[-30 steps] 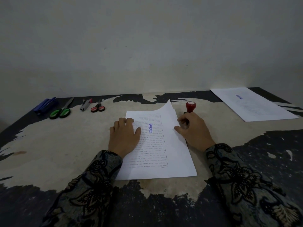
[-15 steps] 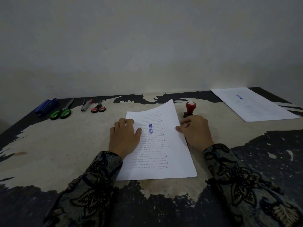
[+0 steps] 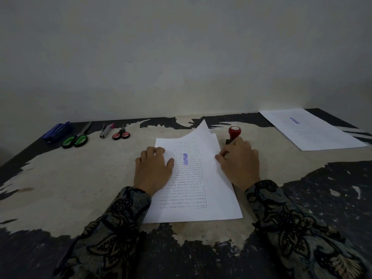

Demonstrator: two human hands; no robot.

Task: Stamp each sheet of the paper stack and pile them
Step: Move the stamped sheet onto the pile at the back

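The stamped white top sheet (image 3: 203, 158) is pinched by the right hand (image 3: 238, 161); its two-o'clock corner is now lifted higher than before, so piling comes next, while the left hand (image 3: 154, 170) lies flat, fingers spread.

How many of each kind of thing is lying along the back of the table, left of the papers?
Scissors: 2, green-handled scissors and red-handled scissors
Stapler: 1, blue stapler
Small grey and pink tool: 1, kind unclear
Total: 4

You have matt white paper in the printed stack (image 3: 203, 190) and the far pile (image 3: 314, 129). The stamp's red knob (image 3: 234, 131) looks like glossy plastic. The table (image 3: 60, 178) is worn, its dark coating flaked to rough pale board. Your sleeves (image 3: 112, 228) are patterned cloth.
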